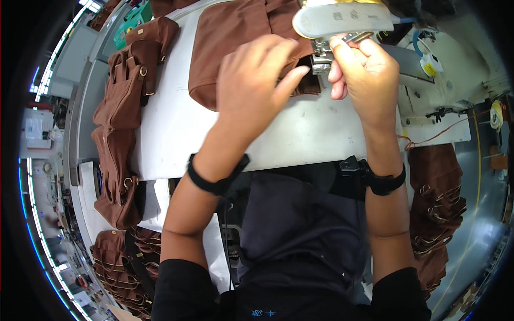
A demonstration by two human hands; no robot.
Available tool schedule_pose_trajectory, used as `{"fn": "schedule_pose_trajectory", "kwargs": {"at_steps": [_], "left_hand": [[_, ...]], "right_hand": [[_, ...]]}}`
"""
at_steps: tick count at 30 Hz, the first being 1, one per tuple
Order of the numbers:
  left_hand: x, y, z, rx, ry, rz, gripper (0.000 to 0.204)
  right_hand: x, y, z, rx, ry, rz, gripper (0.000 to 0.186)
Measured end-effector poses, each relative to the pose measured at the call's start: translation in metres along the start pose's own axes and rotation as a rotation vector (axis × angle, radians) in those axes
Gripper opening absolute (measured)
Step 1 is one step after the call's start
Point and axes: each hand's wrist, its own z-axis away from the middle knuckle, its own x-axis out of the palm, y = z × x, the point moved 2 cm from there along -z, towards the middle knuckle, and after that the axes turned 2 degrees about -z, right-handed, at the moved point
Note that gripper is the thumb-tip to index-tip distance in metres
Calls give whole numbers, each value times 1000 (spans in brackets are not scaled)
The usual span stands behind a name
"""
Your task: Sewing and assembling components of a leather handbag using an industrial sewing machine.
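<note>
Brown cloth bag flat at the needle, both our hands close in

We have a large brown cloth bag piece (209,69) on the white, smooth-topped table (300,142), its right edge at the shiny metal presser foot (321,66) beneath the rounded white sewing machine head (345,20). Lying flat like this, the cloth has its weight borne by the table, probably so that nothing drags at the edge. Our left hand (249,80) is over the cloth with its fingers loosely spread and the thumb standing well out; we judge that this open shape is for steadying a broad, soft surface, though blur hides which fingertips press. Our right hand (369,75) is just beside the foot, thumb and forefinger seemingly pinching a slim shiny metal piece (358,37), the other fingers curled in. We cannot tell what that piece is; a pinch suits something so small, and it leaves the palm off the cloth.

At our left, a row of brown cloth bags with metal rings (116,104) lies along the table's side, probably to stay within reach without crowding the needle. At our right, a hanging pile of brown cloth pieces (435,192) sits lower than the tabletop, apart from the work, which we take as a way to save room above
</note>
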Motion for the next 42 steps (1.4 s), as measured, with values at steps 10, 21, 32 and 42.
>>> {"fn": "schedule_pose_trajectory", "kwargs": {"at_steps": [10, 21, 32, 42], "left_hand": [[-106, 40, 22, -29, -844, -314, 23], [-22, -38, -66, 636, -638, 52, 28], [-36, -57, -101, 197, -940, 266, 49], [-65, -77, -113, -255, -1168, 324, 43]], "right_hand": [[-5, 6, 1, -33, -17, 3, 22], [-6, 6, 2, -70, -23, 8, 23], [-8, 7, 2, -87, -48, 27, 19], [-8, 12, 2, -68, -46, -4, 17]]}}
